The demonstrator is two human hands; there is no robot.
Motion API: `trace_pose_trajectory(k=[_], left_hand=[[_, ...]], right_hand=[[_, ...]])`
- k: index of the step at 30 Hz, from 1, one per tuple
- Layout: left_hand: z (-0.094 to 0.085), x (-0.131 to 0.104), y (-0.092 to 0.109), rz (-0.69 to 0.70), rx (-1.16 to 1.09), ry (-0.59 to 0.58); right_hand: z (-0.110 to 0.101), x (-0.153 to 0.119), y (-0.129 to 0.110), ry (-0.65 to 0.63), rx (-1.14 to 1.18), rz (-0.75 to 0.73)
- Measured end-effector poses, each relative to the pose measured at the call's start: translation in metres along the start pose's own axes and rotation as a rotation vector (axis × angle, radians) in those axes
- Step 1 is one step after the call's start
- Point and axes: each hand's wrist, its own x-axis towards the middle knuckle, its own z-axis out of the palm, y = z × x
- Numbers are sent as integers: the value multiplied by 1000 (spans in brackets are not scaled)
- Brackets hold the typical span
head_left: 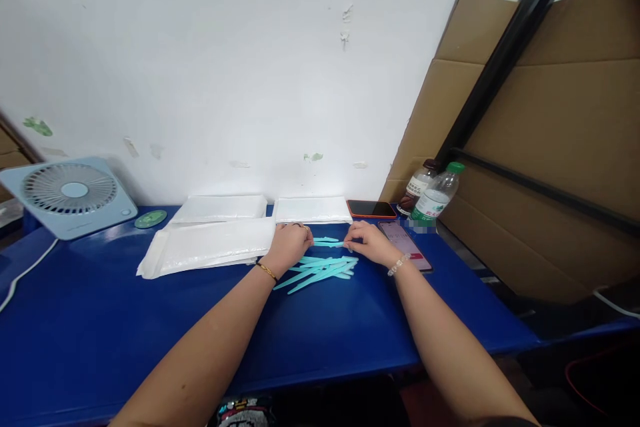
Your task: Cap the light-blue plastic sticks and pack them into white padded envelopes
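Between my two hands lie a couple of thin turquoise strips [327,241], one end at each hand. My left hand [290,243] is closed with its fingertips on their left end, a ring and a dark bracelet showing. At the right end, my right hand [369,242] pinches the tip of a strip; a beaded bracelet circles that wrist. Just nearer to me, a loose pile of similar turquoise pieces [320,271] is fanned out on the blue table [320,333]. White padded envelopes [210,243] are stacked beside my left hand.
Another white packet [313,209] lies against the wall. A dark-screened phone [371,209] and a lit phone [407,247] are at the right, near two bottles [433,200]. A blue fan [75,192] and a green disc [151,219] occupy the left. Cardboard [560,147] borders the right side.
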Motion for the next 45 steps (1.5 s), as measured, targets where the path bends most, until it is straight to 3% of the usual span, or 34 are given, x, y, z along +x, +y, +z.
trace_pose_trajectory(k=[5,8,12,15,19,23,26,29,31,38,42,45], left_hand=[[1,-1,-10,-53,37,43],[-4,-4,-6,-33,-24,56],[-10,-10,7,71,-158,-122],[-9,-13,15,145,-176,-205],[-5,-11,19,158,-119,-215],[-7,-7,12,129,-48,-115],[-8,-5,2,50,20,-36],[-5,-5,-5,-9,45,15],[-5,-5,-5,-13,31,36],[-20,-11,6,36,-133,-94],[-25,-15,6,86,-171,-218],[-22,-14,5,122,-154,-227]], right_hand=[[-5,-1,4,43,-34,77],[-9,-4,-4,-2,31,68],[-12,-9,-12,-177,86,35],[-9,-9,-12,-234,71,32],[-4,-7,-10,-197,75,0],[-4,-4,-7,-125,15,-28],[-7,-3,-1,-32,-18,35],[-8,-3,-1,41,16,83],[-5,-2,-7,33,72,37],[21,6,-34,-150,70,-151],[22,8,-31,-123,101,-121],[16,6,-25,-52,148,-83]])
